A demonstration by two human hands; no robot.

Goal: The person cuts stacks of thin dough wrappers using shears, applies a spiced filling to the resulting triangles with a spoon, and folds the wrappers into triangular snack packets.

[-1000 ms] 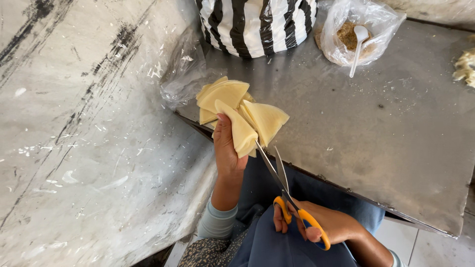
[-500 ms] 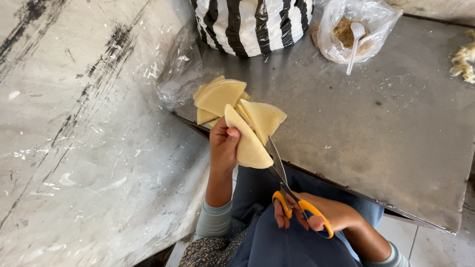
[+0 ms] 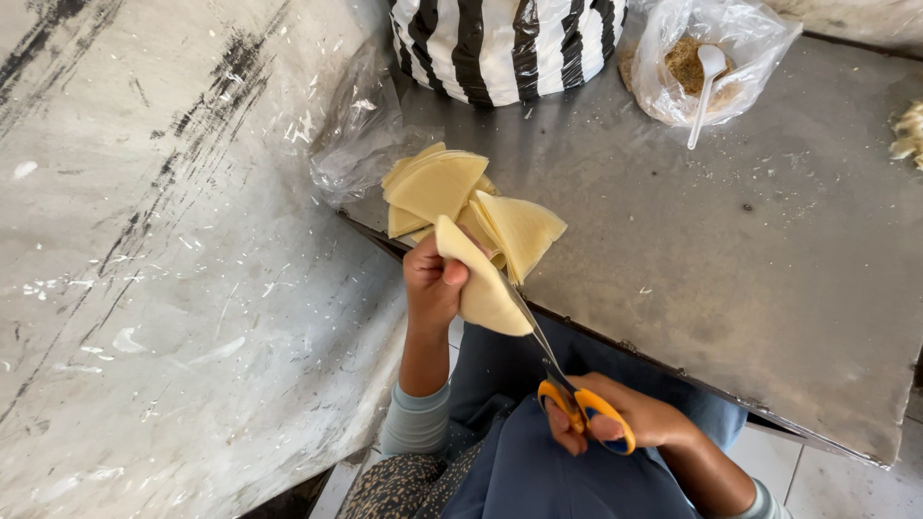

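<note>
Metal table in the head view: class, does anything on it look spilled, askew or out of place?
Yes. Pale crumbs lie scattered over the table near the bag holding a spoon, and the dough sheets sit fanned unevenly at the table's edge.

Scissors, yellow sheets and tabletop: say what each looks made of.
Scissors: bare metal blades, thin and grey, with glossy orange plastic-looking handles.
Yellow sheets: pale, matte and limp, drooping where the left hand pinches one; probably thin dough or pastry wrappers.
Tabletop: dull grey sheet metal, likely steel, with a soft sheen and folded edge.
</note>
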